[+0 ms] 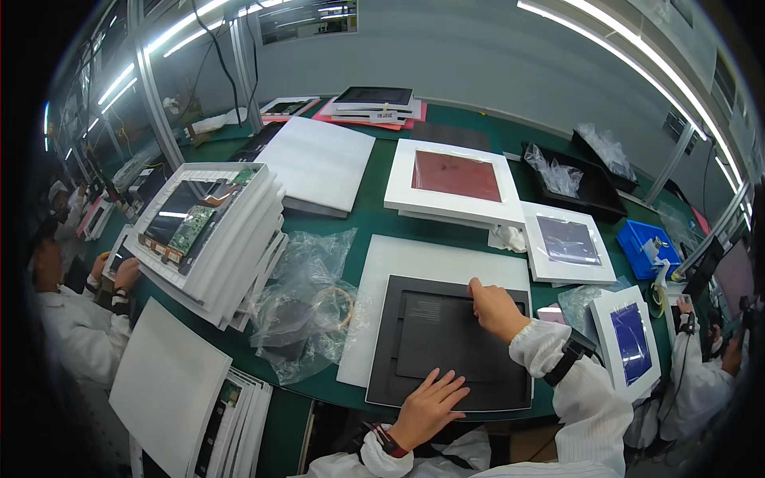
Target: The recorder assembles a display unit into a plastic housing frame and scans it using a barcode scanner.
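A flat black rectangular panel (430, 334) with a raised middle section lies in front of me, its near side by the table's edge. Under it is a white foam sheet (398, 259), showing along the far and left sides. My left hand (429, 408) rests with fingers spread on the panel's near edge. Over the panel's far right part, my right hand (496, 309) is closed, thumb and fingers together. Whatever it may hold is too small or hidden to make out.
Left of the panel lie crumpled clear bags (307, 311) and a stack of white frames with circuit boards (211, 239). White framed panels (454, 179) stand beyond and to the right. A blue bin (647, 247) and black tray (586, 195) sit farther right. Other people work at both sides.
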Demonstrator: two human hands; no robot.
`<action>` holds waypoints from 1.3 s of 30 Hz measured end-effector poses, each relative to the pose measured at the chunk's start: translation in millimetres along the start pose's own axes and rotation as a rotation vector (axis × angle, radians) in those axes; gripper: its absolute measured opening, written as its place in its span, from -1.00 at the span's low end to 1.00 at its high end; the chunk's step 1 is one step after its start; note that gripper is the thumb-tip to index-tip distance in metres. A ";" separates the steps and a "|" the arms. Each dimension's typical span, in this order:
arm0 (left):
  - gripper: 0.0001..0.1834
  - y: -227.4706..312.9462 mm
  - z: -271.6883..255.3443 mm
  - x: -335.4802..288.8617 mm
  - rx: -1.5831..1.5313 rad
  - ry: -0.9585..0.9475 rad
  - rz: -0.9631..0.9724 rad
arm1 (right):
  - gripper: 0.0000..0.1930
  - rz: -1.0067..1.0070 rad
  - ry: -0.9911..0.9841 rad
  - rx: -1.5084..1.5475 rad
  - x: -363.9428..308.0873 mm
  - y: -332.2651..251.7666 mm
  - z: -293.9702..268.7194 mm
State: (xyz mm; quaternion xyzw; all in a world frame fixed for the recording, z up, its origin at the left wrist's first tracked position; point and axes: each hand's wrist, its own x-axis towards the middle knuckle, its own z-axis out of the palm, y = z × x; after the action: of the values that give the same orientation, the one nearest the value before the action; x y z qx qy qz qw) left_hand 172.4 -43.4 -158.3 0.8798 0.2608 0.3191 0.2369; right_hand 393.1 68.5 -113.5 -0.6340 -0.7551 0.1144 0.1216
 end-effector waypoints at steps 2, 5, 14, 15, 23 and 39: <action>-0.52 -0.6 0.5 -1.3 0.003 -0.002 -0.003 | -0.69 0.007 -0.008 -0.031 -1.4 -1.3 1.3; -0.52 1.5 -0.3 -2.8 0.012 0.000 -0.013 | -0.70 -0.013 -0.038 -0.134 1.3 1.8 2.5; -0.50 -0.7 0.8 -2.6 0.002 0.002 -0.027 | -0.72 0.086 -0.284 0.197 17.1 14.5 -20.9; -0.50 -0.8 0.4 -1.8 0.002 0.003 -0.028 | -0.72 0.084 -0.285 0.197 13.6 14.7 -25.8; -0.57 -0.5 -10.9 -1.2 -0.145 0.022 0.012 | -0.72 0.067 -0.323 0.213 -4.2 -8.2 -68.4; -0.37 -106.0 -120.1 -54.1 0.627 0.449 -0.906 | -0.75 0.540 0.260 1.330 137.0 -86.4 55.8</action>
State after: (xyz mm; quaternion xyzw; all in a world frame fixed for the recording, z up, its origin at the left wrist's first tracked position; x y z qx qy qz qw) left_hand 21.8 33.3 -161.6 0.6197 0.7360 0.2721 0.0172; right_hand 271.6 187.8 -132.7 -0.5988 -0.3225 0.4987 0.5374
